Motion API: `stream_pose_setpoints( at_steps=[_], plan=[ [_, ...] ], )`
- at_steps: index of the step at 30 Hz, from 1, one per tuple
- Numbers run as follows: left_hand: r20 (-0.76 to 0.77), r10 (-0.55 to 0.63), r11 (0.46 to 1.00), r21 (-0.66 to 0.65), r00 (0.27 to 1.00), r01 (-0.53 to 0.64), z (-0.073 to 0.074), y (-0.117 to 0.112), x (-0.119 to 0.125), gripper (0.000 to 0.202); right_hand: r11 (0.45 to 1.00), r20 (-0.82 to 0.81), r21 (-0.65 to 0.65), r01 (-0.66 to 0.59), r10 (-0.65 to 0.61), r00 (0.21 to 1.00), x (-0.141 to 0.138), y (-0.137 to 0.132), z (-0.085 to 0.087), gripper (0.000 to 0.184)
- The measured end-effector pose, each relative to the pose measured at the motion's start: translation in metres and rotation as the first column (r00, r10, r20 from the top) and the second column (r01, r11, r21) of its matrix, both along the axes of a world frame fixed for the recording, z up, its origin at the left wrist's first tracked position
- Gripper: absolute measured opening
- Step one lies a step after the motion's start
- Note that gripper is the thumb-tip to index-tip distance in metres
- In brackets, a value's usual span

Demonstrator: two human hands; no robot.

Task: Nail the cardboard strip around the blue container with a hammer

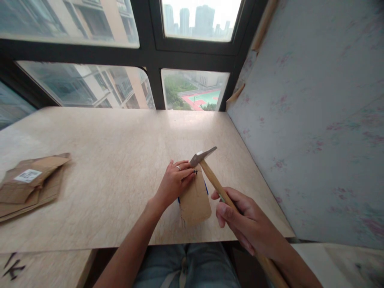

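My right hand (240, 216) is closed around the wooden handle of a hammer (214, 178). Its metal head is above the far end of a brown cardboard piece (195, 200), close to the fingertips of my left hand (177, 176). That hand, with a ring on one finger, rests on the cardboard's far left part. Its thumb and fingers come together beside a small dark thing (196, 172), too small to name. Bits of blue show at both edges of the cardboard, from something mostly hidden beneath it.
Folded cardboard packaging (36, 180) with a white label lies at the left of the pale marble-patterned counter (114, 160). Dark-framed windows (150, 56) stand behind it. A flower-patterned wall (315, 120) borders the right side. The counter's front edge runs just before my lap.
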State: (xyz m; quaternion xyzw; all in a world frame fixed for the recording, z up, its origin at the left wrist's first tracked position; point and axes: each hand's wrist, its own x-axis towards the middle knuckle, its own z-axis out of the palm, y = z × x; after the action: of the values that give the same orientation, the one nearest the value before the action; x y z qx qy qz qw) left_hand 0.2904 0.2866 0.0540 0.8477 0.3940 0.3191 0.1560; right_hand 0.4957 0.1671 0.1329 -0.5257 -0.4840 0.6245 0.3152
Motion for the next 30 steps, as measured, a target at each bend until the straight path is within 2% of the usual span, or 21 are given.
stream_pose_setpoints(
  at_steps=[5,9,15,20,25,30],
  plan=[
    [0.009,-0.020,1.000,-0.023,1.000,0.020,-0.001,0.000,-0.001,0.022,1.000,0.125,-0.009,-0.021,0.022,0.992,-0.003,0.002,-0.010,0.026],
    [0.016,-0.012,1.000,-0.018,1.000,0.012,-0.003,0.000,0.000,0.021,0.999,0.127,0.040,0.030,-0.035,0.991,-0.002,0.000,-0.006,0.030],
    [0.040,-0.003,1.000,-0.002,0.999,0.003,-0.005,0.002,0.001,0.017,0.994,0.284,0.099,-0.047,0.017,0.959,0.000,0.002,-0.007,0.016],
    [0.110,0.006,0.999,0.033,0.994,-0.010,-0.011,0.004,0.001,0.014,0.987,0.267,0.156,-0.033,-0.010,0.964,0.000,0.002,-0.008,0.018],
    [0.163,-0.018,0.999,0.037,0.986,0.012,-0.013,0.006,0.002,0.013,0.987,0.321,0.148,-0.065,0.015,0.947,0.001,0.006,-0.008,0.015],
    [0.243,0.014,1.000,0.004,0.970,-0.016,-0.017,0.006,0.002,0.012,0.982,0.260,0.183,-0.041,-0.008,0.966,0.002,0.007,-0.010,0.017]
  ],
)
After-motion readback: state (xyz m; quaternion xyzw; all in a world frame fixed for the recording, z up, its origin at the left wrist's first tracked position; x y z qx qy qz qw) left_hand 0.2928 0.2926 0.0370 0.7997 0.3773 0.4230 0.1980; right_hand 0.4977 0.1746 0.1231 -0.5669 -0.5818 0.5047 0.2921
